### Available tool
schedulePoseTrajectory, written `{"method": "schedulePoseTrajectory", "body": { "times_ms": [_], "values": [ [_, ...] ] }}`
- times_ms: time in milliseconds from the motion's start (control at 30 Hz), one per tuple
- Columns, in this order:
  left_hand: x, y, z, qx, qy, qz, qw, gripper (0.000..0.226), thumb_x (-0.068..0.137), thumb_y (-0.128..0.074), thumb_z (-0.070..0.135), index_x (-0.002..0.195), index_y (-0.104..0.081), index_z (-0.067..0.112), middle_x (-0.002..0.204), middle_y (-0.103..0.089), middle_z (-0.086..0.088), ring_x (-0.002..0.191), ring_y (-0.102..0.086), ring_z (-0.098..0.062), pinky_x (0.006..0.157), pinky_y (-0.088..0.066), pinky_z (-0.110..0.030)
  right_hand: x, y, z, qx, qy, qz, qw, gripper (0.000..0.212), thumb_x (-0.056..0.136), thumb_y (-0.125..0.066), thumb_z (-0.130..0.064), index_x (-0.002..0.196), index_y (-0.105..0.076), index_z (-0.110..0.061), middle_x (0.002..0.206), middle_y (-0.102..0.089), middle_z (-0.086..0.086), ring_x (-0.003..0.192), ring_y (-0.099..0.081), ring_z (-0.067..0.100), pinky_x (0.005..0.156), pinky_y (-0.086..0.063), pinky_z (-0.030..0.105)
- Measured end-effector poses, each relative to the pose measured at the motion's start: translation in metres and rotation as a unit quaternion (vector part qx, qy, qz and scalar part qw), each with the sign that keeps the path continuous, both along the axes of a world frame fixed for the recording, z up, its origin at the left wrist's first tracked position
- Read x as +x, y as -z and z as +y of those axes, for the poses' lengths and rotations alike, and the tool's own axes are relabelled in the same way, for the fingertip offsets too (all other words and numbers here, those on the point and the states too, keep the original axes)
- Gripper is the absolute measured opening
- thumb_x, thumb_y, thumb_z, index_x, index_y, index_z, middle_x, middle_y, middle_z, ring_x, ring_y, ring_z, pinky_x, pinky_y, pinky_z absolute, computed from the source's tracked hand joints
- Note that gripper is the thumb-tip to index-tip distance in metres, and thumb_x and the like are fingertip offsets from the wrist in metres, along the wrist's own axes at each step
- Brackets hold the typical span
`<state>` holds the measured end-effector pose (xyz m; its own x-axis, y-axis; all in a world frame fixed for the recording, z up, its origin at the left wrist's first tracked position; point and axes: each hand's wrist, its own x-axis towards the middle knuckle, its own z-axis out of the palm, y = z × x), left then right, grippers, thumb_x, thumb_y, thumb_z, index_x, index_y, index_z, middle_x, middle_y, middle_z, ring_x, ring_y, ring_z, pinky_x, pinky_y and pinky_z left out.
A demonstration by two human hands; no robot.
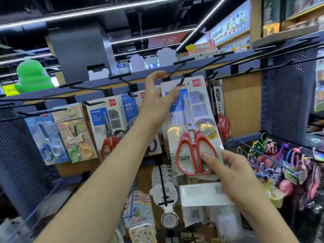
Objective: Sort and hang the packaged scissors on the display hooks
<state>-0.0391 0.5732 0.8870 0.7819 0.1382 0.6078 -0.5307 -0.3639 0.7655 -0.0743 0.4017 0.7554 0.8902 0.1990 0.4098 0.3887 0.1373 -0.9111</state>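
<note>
The red-handled scissors in a white card blister pack [191,109] are held up at the black wire display hook [182,80]. The top is pinched by the left hand [157,95] and the bottom gripped by the right hand [233,169], thumb over the handles. The hang hole should be squared to the hook's tip and the pack slid back along the wire. Whether the tip is through the hole cannot be made out. The right fingers are hidden behind the pack, so it cannot be told whether the white barcoded card [201,193] below is also held.

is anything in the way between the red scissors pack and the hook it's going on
Nothing visible blocks it. The tip of the hook meets the top of the red scissors pack, about at its hang hole. The left hand pinches the pack's top just beside that spot, and the right hand holds the bottom.
</note>
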Motion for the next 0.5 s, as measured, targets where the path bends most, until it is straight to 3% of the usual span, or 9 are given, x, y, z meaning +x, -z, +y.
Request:
{"method": "schedulePoseTrajectory", "body": {
  "times_ms": [67,133,200,233,300,333,400,433,500],
  "values": [
    [-0.016,0.021,0.005,0.020,0.053,0.000,0.998,0.056,0.090,-0.067,0.004,0.122,-0.043,0.043,0.123,-0.063,-0.005,0.101,-0.069,-0.021,0.078,-0.061,-0.038,0.003,0.001,0.002,0.006,0.014,-0.004,1.000,0.029,0.081,-0.064,-0.042,0.084,-0.079,-0.018,0.085,-0.078,-0.002,0.083,-0.074,0.014,0.073,-0.055,0.026],
    [-0.023,0.040,0.009,0.065,0.045,0.005,0.997,0.053,0.088,-0.066,-0.003,0.121,-0.055,0.037,0.118,-0.063,0.000,0.089,-0.071,-0.013,0.072,-0.061,-0.031,0.007,0.004,0.003,-0.007,0.059,-0.015,0.998,0.022,0.082,-0.066,-0.043,0.080,-0.079,-0.026,0.084,-0.077,-0.008,0.084,-0.071,0.010,0.075,-0.053,0.026],
    [-0.013,0.047,0.016,0.080,-0.017,-0.004,0.997,0.045,0.088,-0.067,-0.001,0.122,-0.063,0.030,0.112,-0.063,0.011,0.085,-0.064,0.008,0.074,-0.055,-0.014,0.011,0.011,-0.002,-0.045,0.146,-0.030,0.988,0.005,0.087,-0.070,-0.033,0.088,-0.075,-0.033,0.088,-0.072,-0.020,0.089,-0.066,0.000,0.072,-0.047,0.016],
    [-0.003,0.047,0.019,0.081,-0.050,0.000,0.995,0.045,0.089,-0.067,0.001,0.124,-0.064,0.028,0.113,-0.061,0.016,0.087,-0.058,0.017,0.075,-0.049,-0.006,0.012,0.013,-0.006,-0.067,0.189,-0.040,0.979,0.020,0.090,-0.070,-0.023,0.105,-0.069,-0.036,0.098,-0.068,-0.024,0.095,-0.063,-0.003,0.074,-0.046,0.015],
    [0.015,0.047,0.023,0.086,-0.099,0.016,0.991,0.046,0.089,-0.068,0.004,0.129,-0.062,0.027,0.119,-0.058,0.018,0.095,-0.053,0.019,0.075,-0.040,0.005,0.013,0.019,-0.016,-0.067,0.231,-0.047,0.969,0.054,0.092,-0.064,-0.006,0.135,-0.049,-0.036,0.114,-0.054,-0.032,0.099,-0.057,-0.015,0.078,-0.045,0.012],
    [0.025,0.049,0.025,0.095,-0.117,0.020,0.988,0.047,0.089,-0.068,0.005,0.130,-0.061,0.028,0.119,-0.058,0.017,0.095,-0.053,0.018,0.074,-0.038,0.005,0.012,0.021,-0.022,-0.057,0.238,-0.043,0.969,0.068,0.092,-0.062,-0.002,0.144,-0.037,-0.038,0.114,-0.048,-0.037,0.097,-0.053,-0.022,0.078,-0.044,0.010],
    [0.042,0.053,0.026,0.119,-0.143,0.016,0.982,0.049,0.089,-0.068,0.005,0.131,-0.059,0.028,0.115,-0.062,0.013,0.092,-0.059,0.008,0.077,-0.044,-0.008,0.013,0.024,-0.031,-0.039,0.235,-0.028,0.971,0.085,0.092,-0.064,-0.002,0.152,-0.019,-0.041,0.112,-0.051,-0.034,0.095,-0.055,-0.017,0.081,-0.043,0.019],
    [0.048,0.054,0.026,0.130,-0.152,0.013,0.980,0.050,0.089,-0.067,0.004,0.131,-0.059,0.030,0.118,-0.063,0.008,0.097,-0.063,-0.004,0.082,-0.049,-0.017,0.014,0.026,-0.034,-0.032,0.233,-0.022,0.972,0.086,0.091,-0.066,-0.003,0.153,-0.019,-0.039,0.110,-0.056,-0.029,0.095,-0.057,-0.012,0.083,-0.044,0.025],
    [0.055,0.056,0.024,0.155,-0.174,0.019,0.972,0.051,0.089,-0.066,0.006,0.130,-0.056,0.035,0.125,-0.062,-0.001,0.103,-0.064,-0.025,0.086,-0.053,-0.031,0.014,0.026,-0.037,-0.038,0.243,-0.048,0.968,0.069,0.089,-0.067,-0.002,0.143,-0.041,-0.036,0.102,-0.065,-0.032,0.094,-0.062,-0.010,0.081,-0.051,0.023]
  ]
}}
